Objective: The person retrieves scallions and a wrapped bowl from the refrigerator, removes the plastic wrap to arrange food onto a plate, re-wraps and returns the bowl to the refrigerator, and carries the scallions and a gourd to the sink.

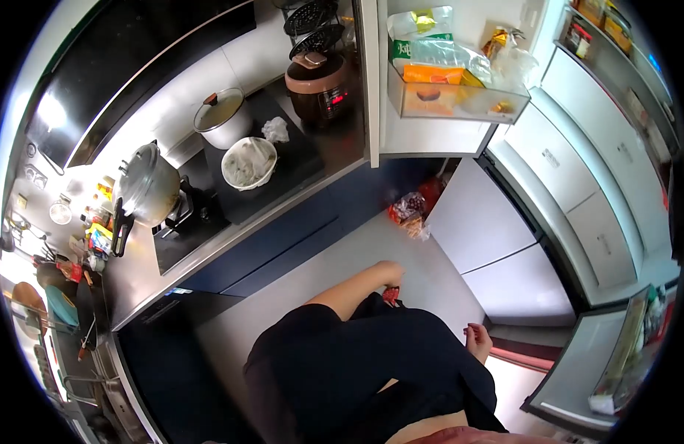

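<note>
My left hand point(391, 273) is in front of me, its wrist bent and its fingers curled down, mostly out of sight. A small red patterned item point(391, 295) shows right under it, apparently in its grip; its kind is unclear. To the right, my right hand point(477, 341) hangs near the fridge's lower drawers point(516, 288), fingers loosely bent and slightly apart, with red nails and nothing in them. Red bags of food point(409, 213) lie on the floor beyond my left hand. Dark clothing point(356, 355) covers most of the space between my hands.
Fridge doors stand open, with packages in a door bin point(460, 103). On the counter are a pressure cooker point(144, 185), a lidded white pot point(223, 118), a bag-lined bowl point(249, 163), a crumpled plastic bag point(275, 130) and a lit electric cooker point(317, 89). A lower door shelf point(578, 377) juts out.
</note>
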Motion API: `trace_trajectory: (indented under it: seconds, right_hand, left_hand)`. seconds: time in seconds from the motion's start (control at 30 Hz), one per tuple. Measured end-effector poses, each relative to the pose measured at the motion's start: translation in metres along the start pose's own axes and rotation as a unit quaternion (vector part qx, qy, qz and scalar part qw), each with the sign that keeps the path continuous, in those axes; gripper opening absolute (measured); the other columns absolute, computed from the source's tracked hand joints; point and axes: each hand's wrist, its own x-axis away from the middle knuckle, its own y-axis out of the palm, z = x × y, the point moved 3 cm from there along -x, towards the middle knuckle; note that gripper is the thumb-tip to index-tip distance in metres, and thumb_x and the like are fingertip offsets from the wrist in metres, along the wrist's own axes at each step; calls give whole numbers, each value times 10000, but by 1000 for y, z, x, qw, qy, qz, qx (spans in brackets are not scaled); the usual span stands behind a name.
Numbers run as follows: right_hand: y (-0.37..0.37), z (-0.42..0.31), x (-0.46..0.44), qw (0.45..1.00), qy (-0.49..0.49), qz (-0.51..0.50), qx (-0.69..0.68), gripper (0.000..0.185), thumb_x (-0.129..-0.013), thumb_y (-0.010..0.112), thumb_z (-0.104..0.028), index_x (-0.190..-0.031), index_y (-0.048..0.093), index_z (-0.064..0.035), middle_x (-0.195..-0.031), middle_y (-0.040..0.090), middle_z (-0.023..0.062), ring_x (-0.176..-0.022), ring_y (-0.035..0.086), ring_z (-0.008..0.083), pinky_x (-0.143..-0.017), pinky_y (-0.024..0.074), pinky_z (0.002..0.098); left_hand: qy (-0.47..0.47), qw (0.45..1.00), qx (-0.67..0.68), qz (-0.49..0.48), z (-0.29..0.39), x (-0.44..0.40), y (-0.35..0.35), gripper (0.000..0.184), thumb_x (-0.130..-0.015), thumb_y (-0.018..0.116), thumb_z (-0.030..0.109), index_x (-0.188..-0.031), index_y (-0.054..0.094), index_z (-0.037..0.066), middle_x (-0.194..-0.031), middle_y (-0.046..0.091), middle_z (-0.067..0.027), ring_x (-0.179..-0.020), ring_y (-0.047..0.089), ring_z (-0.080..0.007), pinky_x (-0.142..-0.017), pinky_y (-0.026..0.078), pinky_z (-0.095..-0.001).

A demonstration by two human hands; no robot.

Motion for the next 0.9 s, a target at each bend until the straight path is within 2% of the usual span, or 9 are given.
trace_trajectory:
  seconds: [0.1, 0.3, 0.37, 0.4, 0.43, 0.47, 0.57, 0.77, 0.9]
  right_hand:
    - [-19, 3, -48, 998, 2, 30, 55, 120, -900, 592, -85, -968, 642, -1, -811, 672, 74, -779, 648, 136, -686, 487, 241]
    - [-26, -35, -128, 997, -36, 49, 40, 134, -898, 595, -87, -973, 644, 13, -811, 674, 84, -754, 635, 132, -698, 503, 258]
    - [-21, -35, -147, 997, -47, 42, 53, 125, -882, 605, -73, -970, 656, -1, -813, 678, 89, -749, 644, 143, -701, 508, 265]
    - [-17, -49, -153, 992, -32, 21, 119, 122, -868, 616, -72, -964, 666, -15, -832, 689, 103, -760, 662, 164, -708, 517, 278]
    - [-15, -34, -165, 990, -61, 14, 126, 125, -858, 630, -82, -960, 668, -20, -856, 695, 119, -770, 676, 189, -710, 525, 296]
    - [-13, -35, -173, 988, -61, 1, 143, 140, -851, 644, -104, -968, 669, -32, -869, 696, 126, -771, 682, 213, -708, 530, 306]
    - [-19, -71, -198, 989, -56, -34, 130, 161, -835, 645, -159, -971, 681, -80, -857, 683, 124, -766, 674, 253, -707, 534, 326]
    - [-73, -111, -279, 971, -162, -29, 172, 195, -877, 584, -231, -957, 678, -80, -955, 671, 116, -858, 646, 308, -765, 523, 363]
    - [-121, -121, -320, 975, -186, 0, 122, 188, -860, 618, -204, -973, 674, -65, -914, 674, 126, -809, 652, 283, -721, 525, 345]
  left_hand:
    - [50, 996, 13, 73, 18, -35, -50, 370, -807, 657, 312, -1101, 629, 90, -1116, 639, -136, -1040, 597, -334, -849, 494, -441]
    - [38, 998, 31, 39, 27, -64, -111, 420, -842, 636, 313, -1192, 572, 90, -1115, 631, -159, -1040, 597, -346, -859, 486, -455]
    - [57, 998, 5, 21, 23, -70, -115, 407, -847, 624, 299, -1193, 572, 90, -1080, 639, -159, -1033, 600, -344, -866, 484, -445]
    - [86, 992, 30, 88, 7, -82, -94, 328, -807, 640, 255, -1066, 611, 56, -1025, 643, -193, -951, 614, -362, -833, 490, -458]
    - [67, 994, 85, 30, -4, -94, -83, 325, -813, 624, 247, -1056, 598, 32, -1000, 640, -207, -931, 616, -366, -810, 489, -455]
    - [125, 984, 99, 76, -15, -100, -71, 332, -827, 613, 260, -1060, 589, 26, -984, 638, -210, -910, 614, -365, -794, 486, -457]
    - [54, 985, 162, -13, -23, -116, -62, 380, -837, 648, 347, -1082, 616, 57, -980, 656, -172, -890, 625, -313, -786, 497, -396]
    - [37, 964, 263, 20, 66, -146, -137, 428, -868, 663, 299, -1195, 597, 32, -1069, 661, -121, -995, 613, -218, -864, 488, -327]
    - [112, 942, 316, 19, 128, -203, -181, 406, -898, 638, 286, -1219, 586, 44, -1067, 660, -102, -976, 615, -183, -845, 491, -305]
